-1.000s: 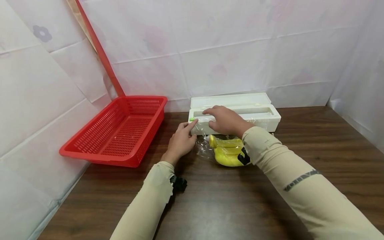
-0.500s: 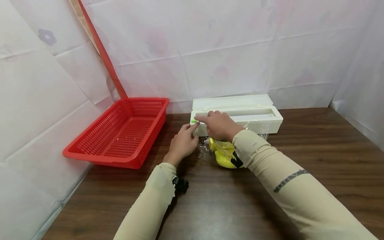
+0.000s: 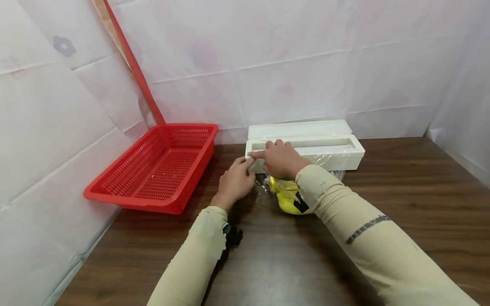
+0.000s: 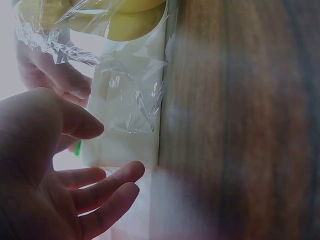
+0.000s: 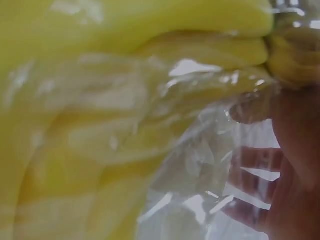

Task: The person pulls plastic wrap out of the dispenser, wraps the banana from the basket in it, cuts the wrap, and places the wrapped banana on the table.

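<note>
A white cling-film dispenser box point(image 3: 325, 151) lies on the table by the back wall with its lid folded back. My right hand point(image 3: 277, 158) rests on the box's left end, index finger stretched left along the top edge. My left hand point(image 3: 236, 182) touches the box's left corner with relaxed fingers and holds nothing. In front of the box and under my right wrist sits a bunch of yellow bananas point(image 3: 285, 197) draped in clear film. The left wrist view shows the left hand point(image 4: 75, 185), the box front point(image 4: 130, 140) and a green slider point(image 4: 78, 147). The right wrist view is filled by the bananas point(image 5: 125, 100) behind the film point(image 5: 200, 195).
A red slotted basket point(image 3: 115, 185) stands to the left, against the white-covered wall. A red pole point(image 3: 134, 68) leans in the corner behind it. Bare dark wood table point(image 3: 402, 204) stretches to the right and toward me.
My right hand has slid left along the top of the box to its left end, and its finger now covers the green slider. The left hand has stayed at the box's left corner.
</note>
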A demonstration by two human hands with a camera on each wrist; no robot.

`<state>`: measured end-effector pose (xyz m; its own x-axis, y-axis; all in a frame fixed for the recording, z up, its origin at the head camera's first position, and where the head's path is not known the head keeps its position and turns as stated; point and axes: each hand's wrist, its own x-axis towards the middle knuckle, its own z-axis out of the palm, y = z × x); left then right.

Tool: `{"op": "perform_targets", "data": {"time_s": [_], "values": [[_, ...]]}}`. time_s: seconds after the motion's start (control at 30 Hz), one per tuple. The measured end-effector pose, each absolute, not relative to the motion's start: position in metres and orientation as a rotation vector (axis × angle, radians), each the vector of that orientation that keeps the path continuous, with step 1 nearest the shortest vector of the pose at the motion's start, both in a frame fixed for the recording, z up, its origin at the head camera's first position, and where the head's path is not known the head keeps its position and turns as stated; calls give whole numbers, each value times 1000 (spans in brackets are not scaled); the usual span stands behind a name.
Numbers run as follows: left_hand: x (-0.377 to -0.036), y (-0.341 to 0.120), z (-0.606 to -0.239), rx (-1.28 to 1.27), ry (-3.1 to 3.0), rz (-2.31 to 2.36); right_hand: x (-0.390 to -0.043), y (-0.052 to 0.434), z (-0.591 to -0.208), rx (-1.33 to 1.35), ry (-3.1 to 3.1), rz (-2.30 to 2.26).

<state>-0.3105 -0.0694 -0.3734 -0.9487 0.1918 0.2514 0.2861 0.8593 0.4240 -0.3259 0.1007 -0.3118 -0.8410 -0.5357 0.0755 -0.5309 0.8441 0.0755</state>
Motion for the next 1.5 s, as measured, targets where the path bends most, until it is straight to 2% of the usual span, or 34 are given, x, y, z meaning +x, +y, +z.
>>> {"op": "perform_targets", "data": {"time_s": [1.07, 1.3, 1.5], "values": [[-309, -68, -369, -330, -2866, -692, -326, 100, -310, 784, -3022, 75], [-310, -70, -370, -302, -2887, -690, -326, 96, -315, 790, -3014, -81], [-310, -67, -371, -309, -2878, -702, -326, 100, -315, 770, -3040, -23]]}}
